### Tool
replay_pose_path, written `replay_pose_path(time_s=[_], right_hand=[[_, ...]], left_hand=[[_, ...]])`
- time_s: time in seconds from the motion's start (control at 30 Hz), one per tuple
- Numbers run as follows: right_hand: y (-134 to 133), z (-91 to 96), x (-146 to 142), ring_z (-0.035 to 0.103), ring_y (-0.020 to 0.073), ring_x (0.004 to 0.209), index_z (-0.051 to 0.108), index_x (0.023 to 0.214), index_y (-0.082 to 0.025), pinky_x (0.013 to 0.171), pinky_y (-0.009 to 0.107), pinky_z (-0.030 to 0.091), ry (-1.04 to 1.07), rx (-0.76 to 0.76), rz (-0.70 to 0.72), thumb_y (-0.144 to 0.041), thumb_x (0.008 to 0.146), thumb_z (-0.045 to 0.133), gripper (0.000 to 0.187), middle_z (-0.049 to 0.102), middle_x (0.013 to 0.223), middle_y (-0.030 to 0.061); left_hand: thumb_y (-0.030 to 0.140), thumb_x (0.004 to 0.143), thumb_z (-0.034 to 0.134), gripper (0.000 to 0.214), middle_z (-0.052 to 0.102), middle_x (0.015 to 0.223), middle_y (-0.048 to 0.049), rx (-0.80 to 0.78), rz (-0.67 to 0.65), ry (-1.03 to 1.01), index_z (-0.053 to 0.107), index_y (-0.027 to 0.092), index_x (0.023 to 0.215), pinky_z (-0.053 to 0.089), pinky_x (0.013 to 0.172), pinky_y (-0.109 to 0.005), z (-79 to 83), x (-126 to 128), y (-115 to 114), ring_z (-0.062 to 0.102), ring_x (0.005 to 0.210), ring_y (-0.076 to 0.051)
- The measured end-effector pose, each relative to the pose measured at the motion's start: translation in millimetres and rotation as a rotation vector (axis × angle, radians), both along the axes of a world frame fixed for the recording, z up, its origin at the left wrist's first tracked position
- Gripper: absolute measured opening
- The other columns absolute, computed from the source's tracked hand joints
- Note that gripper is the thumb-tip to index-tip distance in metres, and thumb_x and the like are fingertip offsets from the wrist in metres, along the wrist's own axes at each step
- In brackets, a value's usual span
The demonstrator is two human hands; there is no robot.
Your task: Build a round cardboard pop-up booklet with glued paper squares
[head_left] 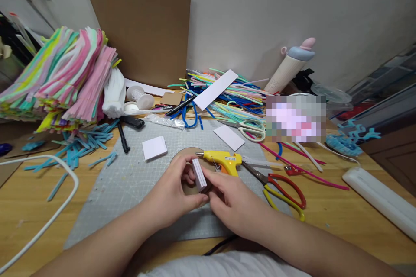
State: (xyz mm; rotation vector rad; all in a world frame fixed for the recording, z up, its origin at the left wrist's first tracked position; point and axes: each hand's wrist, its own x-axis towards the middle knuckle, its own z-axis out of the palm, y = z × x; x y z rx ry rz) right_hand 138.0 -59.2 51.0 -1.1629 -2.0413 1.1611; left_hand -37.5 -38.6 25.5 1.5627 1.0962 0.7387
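Observation:
Between my two hands a small stack of white foam board pieces (199,175) stands on edge, its layered side facing up. My left hand (173,192) curls round it from the left, thumb at its near end. From the right, my right hand (232,201) presses its fingers against the stack. Beneath my hands lies a brown cardboard disc (185,154), partly covered. Just behind my right hand is a yellow hot glue gun (224,160), nozzle pointing left. A white square piece (154,148) and a white rectangular piece (229,137) lie farther back on the grey cutting mat (107,199).
Scissors with red and yellow handles (282,190) lie right of the glue gun; pale-handled scissors (251,130) lie behind. Pipe cleaner bundles (71,73) fill the left. A white strip (216,89) rests on loose pipe cleaners (250,106). A white cable (69,194) loops at left.

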Motion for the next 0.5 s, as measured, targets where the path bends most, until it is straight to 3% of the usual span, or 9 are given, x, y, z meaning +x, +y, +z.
replay_pose_path(time_s=[0.27,0.5], right_hand=[[-3.7,1.1,-1.3,0.062,0.0214,0.105,0.049,0.136,-0.027,0.093,0.037,0.05,-0.018,-0.011,-0.009,0.001,0.078,0.044,0.064,0.066,0.115,0.006],[-5.6,0.8,-1.6,0.061,0.0195,0.096,0.047,0.135,-0.022,0.084,0.034,0.049,-0.072,-0.04,0.01,0.0,0.078,0.043,0.062,0.066,0.109,0.0064]], left_hand=[[0.022,0.069,0.072,0.053,0.056,0.101,-0.0057,0.062,0.047,0.071,0.047,0.021,0.116,0.051,0.077,-0.037,-0.7,0.3,0.1,0.057,0.085,-0.019],[0.017,0.068,0.07,0.043,0.058,0.095,-0.0033,0.225,0.068,0.118,0.054,0.021,0.108,0.052,0.071,-0.033,-4.3,0.2,0.4,0.058,0.08,-0.018]])
